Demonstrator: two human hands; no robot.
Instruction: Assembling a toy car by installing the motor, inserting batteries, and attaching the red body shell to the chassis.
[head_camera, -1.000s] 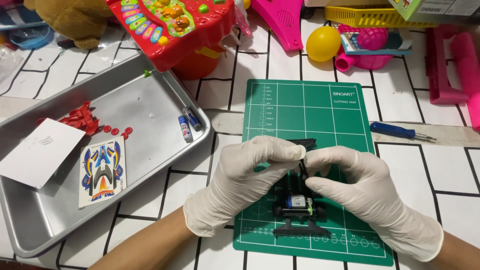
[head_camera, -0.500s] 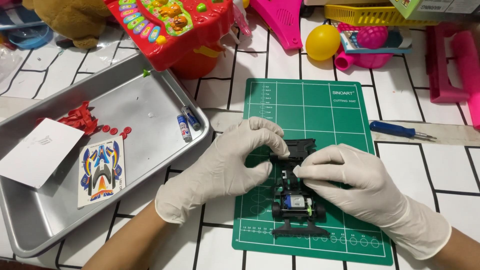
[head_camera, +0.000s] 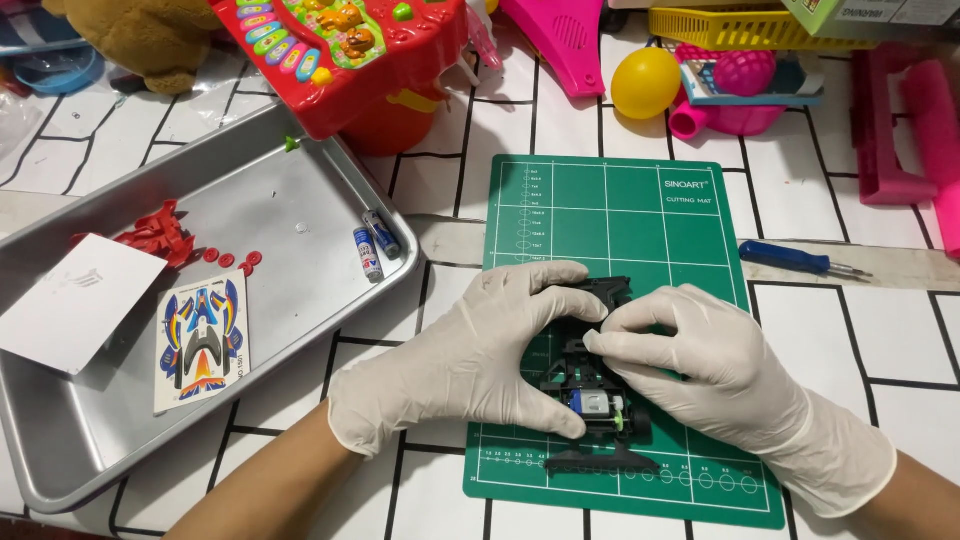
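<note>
A black toy car chassis (head_camera: 597, 405) with a small silver motor lies on a green cutting mat (head_camera: 620, 220). Both of my hands wear white gloves. My left hand (head_camera: 480, 350) grips the chassis from its left side, thumb under the motor end and fingers over the top. My right hand (head_camera: 700, 350) holds the chassis from the right, fingertips pressing on its middle next to my left fingers. The front part of the chassis (head_camera: 610, 292) shows above my fingers.
A metal tray (head_camera: 290, 200) at left holds two small batteries (head_camera: 374, 245), red plastic parts (head_camera: 160, 235), a sticker sheet (head_camera: 203, 340) and a white card (head_camera: 70, 300). A blue screwdriver (head_camera: 795, 260) lies right of the mat. Bright plastic toys (head_camera: 350, 50) crowd the far edge.
My hands have lowered onto the chassis and closed over its middle; my left hand shifted from above it to its left side. The chassis stays on the mat.
</note>
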